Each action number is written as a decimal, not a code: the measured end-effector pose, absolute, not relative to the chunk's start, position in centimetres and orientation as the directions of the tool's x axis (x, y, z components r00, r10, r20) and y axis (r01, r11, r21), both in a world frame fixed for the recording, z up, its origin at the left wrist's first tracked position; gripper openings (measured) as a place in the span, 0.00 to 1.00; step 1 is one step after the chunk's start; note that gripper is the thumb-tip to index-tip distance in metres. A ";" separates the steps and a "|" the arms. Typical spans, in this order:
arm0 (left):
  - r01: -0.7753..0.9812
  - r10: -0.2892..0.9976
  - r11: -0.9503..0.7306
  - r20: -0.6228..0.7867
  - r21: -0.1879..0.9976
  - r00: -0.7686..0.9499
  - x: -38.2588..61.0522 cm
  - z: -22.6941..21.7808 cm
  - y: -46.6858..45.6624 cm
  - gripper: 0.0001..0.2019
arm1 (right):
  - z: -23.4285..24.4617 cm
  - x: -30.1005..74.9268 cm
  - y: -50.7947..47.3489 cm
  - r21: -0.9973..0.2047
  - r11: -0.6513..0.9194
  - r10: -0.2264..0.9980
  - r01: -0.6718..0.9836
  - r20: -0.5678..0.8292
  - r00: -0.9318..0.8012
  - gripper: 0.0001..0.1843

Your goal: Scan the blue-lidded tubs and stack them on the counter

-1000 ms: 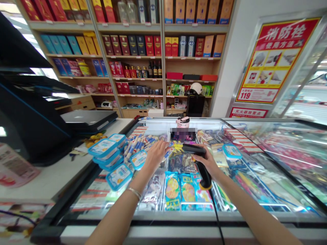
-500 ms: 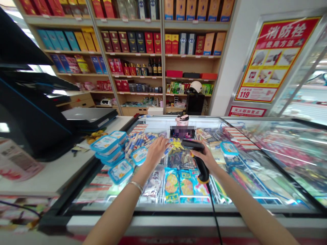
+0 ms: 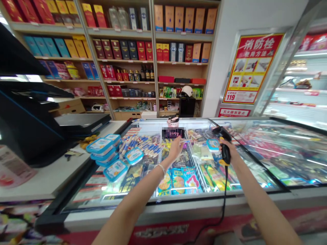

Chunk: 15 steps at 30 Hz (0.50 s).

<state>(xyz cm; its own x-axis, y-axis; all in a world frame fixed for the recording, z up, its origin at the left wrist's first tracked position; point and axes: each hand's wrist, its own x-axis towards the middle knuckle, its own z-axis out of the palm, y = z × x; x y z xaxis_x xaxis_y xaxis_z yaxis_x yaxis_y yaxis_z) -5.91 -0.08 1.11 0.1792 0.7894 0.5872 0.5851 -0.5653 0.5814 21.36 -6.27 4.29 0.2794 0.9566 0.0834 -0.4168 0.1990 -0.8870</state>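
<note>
My left hand (image 3: 176,147) reaches out over the glass lid of the chest freezer (image 3: 178,200). Its fingers are pinched on a small blue-and-white wrapped item (image 3: 186,141) that sticks out to the right. My right hand (image 3: 230,152) is closed around the grip of a black barcode scanner (image 3: 222,139), head up and pointing left. The scanner's cable (image 3: 224,194) hangs down over the freezer's front edge. A blue-rimmed ice-cream tub (image 3: 213,144) lies on the lid just left of the scanner.
Several more blue tubs (image 3: 100,147) are stacked on the lid at the left. A black till terminal (image 3: 30,126) stands on the white counter (image 3: 51,180). Shelves of boxed goods (image 3: 143,51) fill the back wall. A red poster (image 3: 251,66) hangs at the right.
The view swung left and back. My right hand carried the scanner away to the right, next to the lone tub. My left hand stretched farther forward with the small item.
</note>
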 end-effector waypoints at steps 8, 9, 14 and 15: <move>0.476 0.896 -0.417 0.439 0.774 0.070 4.3 -0.3 5.5 0.05 | 0.5 26.5 -3.7 -0.782 0.162 0.917 -0.602 -0.106 0.384 0.18; 0.487 0.899 -0.408 0.432 0.772 0.069 5.0 -0.2 6.0 0.04 | 0.3 26.7 -3.5 -0.773 0.169 0.915 -0.612 -0.108 0.389 0.18; 0.566 0.920 -0.364 0.379 0.740 0.097 6.3 0.1 6.9 0.06 | -0.4 26.9 -3.0 -0.804 0.170 0.928 -0.570 -0.065 0.368 0.17; 0.590 0.923 -0.362 0.366 0.722 0.119 6.3 0.2 6.9 0.07 | -0.5 26.8 -2.9 -0.817 0.172 0.928 -0.550 -0.054 0.369 0.17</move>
<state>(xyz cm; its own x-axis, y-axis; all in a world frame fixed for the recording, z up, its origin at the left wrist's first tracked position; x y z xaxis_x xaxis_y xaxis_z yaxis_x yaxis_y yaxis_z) 6.29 6.85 0.17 0.1185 0.9231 0.3658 0.5902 -0.3618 0.7217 26.84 -2.86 -0.49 0.3691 0.9278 -0.0538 -0.5503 0.1716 -0.8171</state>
